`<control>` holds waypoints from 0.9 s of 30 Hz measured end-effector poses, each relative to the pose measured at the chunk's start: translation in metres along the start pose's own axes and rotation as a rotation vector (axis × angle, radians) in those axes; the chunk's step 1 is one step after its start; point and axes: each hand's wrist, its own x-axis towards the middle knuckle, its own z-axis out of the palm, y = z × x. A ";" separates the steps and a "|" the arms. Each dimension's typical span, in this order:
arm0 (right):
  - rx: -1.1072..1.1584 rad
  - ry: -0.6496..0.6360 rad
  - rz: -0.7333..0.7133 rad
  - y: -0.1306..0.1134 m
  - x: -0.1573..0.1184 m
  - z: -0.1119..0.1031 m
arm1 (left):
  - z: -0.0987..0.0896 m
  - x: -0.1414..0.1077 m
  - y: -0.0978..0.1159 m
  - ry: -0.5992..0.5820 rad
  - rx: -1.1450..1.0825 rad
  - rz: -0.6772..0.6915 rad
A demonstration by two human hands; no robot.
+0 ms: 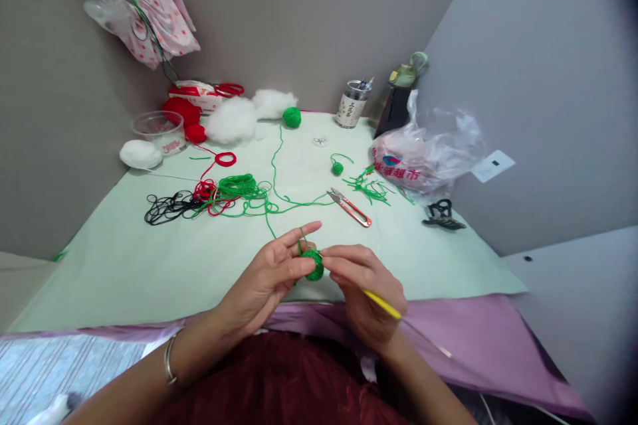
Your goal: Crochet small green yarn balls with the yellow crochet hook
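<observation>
Between thumb and fingers, my left hand (274, 265) pinches a small round green crochet piece (314, 267). Green yarn loops over its raised index finger and runs back across the table to the tangle of green yarn (242, 187). My right hand (371, 285) is closed around a crochet hook with a yellow handle (383, 304), whose metal shaft sticks out behind the palm. The hook's working tip meets the top of the green piece, mostly hidden by my fingers. Just beyond my hands lie orange-handled thread snips (351, 207).
Black yarn (172, 207), red yarn (205, 191) and a white yarn ball (141, 154) lie at left, near a clear plastic tub (172, 139) and white stuffing (232, 121). Green scraps (371, 189), a plastic bag (423, 153) and a black hair claw (443, 214) are at right. A pen jar (350, 106) stands behind.
</observation>
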 end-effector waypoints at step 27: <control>-0.236 0.054 0.011 -0.004 -0.004 0.010 | -0.005 -0.002 -0.004 -0.034 0.171 0.023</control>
